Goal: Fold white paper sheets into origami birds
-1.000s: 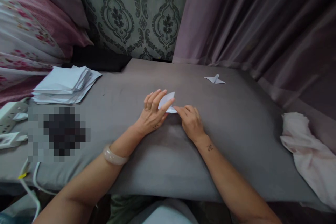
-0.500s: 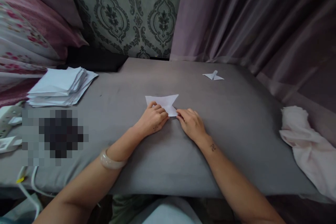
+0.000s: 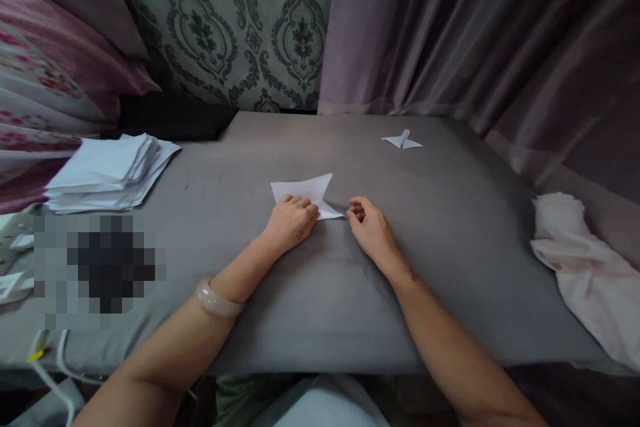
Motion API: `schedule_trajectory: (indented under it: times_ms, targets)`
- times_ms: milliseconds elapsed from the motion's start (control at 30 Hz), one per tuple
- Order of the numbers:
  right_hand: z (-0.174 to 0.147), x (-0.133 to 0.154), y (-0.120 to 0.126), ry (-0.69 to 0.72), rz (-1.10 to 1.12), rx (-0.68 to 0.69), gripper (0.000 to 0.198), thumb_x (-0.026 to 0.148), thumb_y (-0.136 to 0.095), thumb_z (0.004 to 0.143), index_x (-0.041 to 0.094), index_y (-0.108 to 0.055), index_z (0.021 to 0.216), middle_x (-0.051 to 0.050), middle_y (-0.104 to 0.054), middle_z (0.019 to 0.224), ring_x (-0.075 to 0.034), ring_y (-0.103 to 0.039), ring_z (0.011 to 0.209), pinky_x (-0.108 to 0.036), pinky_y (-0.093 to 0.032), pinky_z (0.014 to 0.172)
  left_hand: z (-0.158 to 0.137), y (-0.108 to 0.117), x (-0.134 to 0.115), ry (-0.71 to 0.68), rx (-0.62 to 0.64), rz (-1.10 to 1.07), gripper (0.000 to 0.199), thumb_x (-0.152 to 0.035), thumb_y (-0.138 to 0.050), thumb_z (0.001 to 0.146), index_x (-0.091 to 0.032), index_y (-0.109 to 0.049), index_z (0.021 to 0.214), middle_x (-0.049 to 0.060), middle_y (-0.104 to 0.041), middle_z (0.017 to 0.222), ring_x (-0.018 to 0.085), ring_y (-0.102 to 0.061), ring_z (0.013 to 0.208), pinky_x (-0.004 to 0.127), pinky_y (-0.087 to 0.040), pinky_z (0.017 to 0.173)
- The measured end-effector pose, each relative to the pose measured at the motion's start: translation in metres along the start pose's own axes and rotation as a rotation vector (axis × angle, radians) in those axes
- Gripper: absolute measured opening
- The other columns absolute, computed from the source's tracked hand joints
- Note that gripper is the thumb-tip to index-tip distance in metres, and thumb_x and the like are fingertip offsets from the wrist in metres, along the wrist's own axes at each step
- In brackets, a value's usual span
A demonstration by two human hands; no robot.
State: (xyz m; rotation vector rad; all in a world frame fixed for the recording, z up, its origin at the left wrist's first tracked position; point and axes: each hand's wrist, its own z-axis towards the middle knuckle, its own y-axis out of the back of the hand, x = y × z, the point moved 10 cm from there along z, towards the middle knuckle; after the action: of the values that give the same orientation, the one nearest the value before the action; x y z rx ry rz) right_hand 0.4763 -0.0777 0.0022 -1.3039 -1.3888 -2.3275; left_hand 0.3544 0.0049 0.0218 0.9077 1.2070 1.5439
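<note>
A partly folded sheet of white paper (image 3: 305,188) lies in the middle of the grey-covered table, with a flap standing up at its upper right and a pointed corner at its lower right. My left hand (image 3: 293,219) is closed on the paper's near side, its curled fingers covering part of it. Just right of the pointed corner is my right hand (image 3: 369,223), fingers loosely bent and thumb apart, with nothing seen in it. Farther back on the right stands a small folded paper piece (image 3: 403,139) with two spread points and an upright middle.
A stack of white paper sheets (image 3: 100,167) lies on the left, in front of a black folded item (image 3: 175,117). A power strip (image 3: 15,240) with cables is at the left edge, beside a blurred-out patch. Pale pink cloth (image 3: 575,260) is bunched at the right edge.
My right hand has let go of the paper's right corner and drawn slightly right. The paper's right flap stands higher. My left hand stays on the paper; the view has shifted slightly.
</note>
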Motion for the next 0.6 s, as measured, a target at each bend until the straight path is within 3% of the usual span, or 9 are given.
schedule_trajectory:
  times_ms: [67, 167, 333, 467, 600]
  targets:
    - [-0.002, 0.006, 0.003, 0.028, 0.033, -0.023, 0.023, 0.019, -0.052, 0.085, 0.020, -0.061, 0.106, -0.006, -0.071, 0.091, -0.018, -0.066, 0.080, -0.032, -0.051, 0.074, 0.000, 0.000, 0.000, -0.012, -0.009, 0.008, 0.030, -0.027, -0.043, 0.097, -0.014, -0.068, 0.086, 0.008, -0.068, 0.079, 0.020, -0.062, 0.076, 0.035, -0.037, 0.074]
    - [-0.007, 0.028, -0.002, 0.177, 0.045, 0.023, 0.023, 0.018, -0.052, 0.086, 0.022, -0.063, 0.106, -0.005, -0.071, 0.094, -0.017, -0.067, 0.084, -0.031, -0.051, 0.077, 0.001, 0.000, -0.002, -0.031, -0.015, 0.018, 0.030, -0.026, -0.042, 0.097, -0.014, -0.068, 0.086, 0.008, -0.068, 0.078, 0.020, -0.062, 0.076, 0.035, -0.038, 0.075]
    - [-0.023, 0.053, -0.022, 0.413, -0.160, 0.177, 0.029, 0.011, -0.043, 0.091, 0.022, -0.063, 0.109, -0.007, -0.069, 0.099, -0.019, -0.062, 0.099, -0.033, -0.049, 0.087, 0.000, 0.003, -0.001, -0.032, -0.046, -0.032, 0.027, -0.029, -0.044, 0.097, -0.014, -0.067, 0.094, 0.009, -0.069, 0.082, 0.022, -0.064, 0.080, 0.036, -0.040, 0.077]
    - [-0.029, 0.054, -0.029, 0.453, -0.259, 0.248, 0.031, 0.009, -0.042, 0.092, 0.021, -0.060, 0.113, -0.008, -0.069, 0.099, -0.021, -0.061, 0.100, -0.034, -0.049, 0.085, -0.006, 0.004, 0.026, 0.096, -0.092, -0.257, 0.024, -0.036, -0.059, 0.089, -0.016, -0.065, 0.102, 0.007, -0.070, 0.093, 0.022, -0.065, 0.087, 0.036, -0.043, 0.081]
    - [-0.032, 0.060, -0.031, 0.489, -0.335, 0.262, 0.032, 0.010, -0.041, 0.092, 0.020, -0.058, 0.117, -0.010, -0.068, 0.105, -0.023, -0.058, 0.102, -0.037, -0.048, 0.086, -0.015, 0.001, 0.056, 0.223, -0.047, -0.455, 0.022, -0.036, -0.066, 0.082, -0.019, -0.068, 0.097, 0.006, -0.069, 0.088, 0.021, -0.062, 0.081, 0.031, -0.044, 0.072]
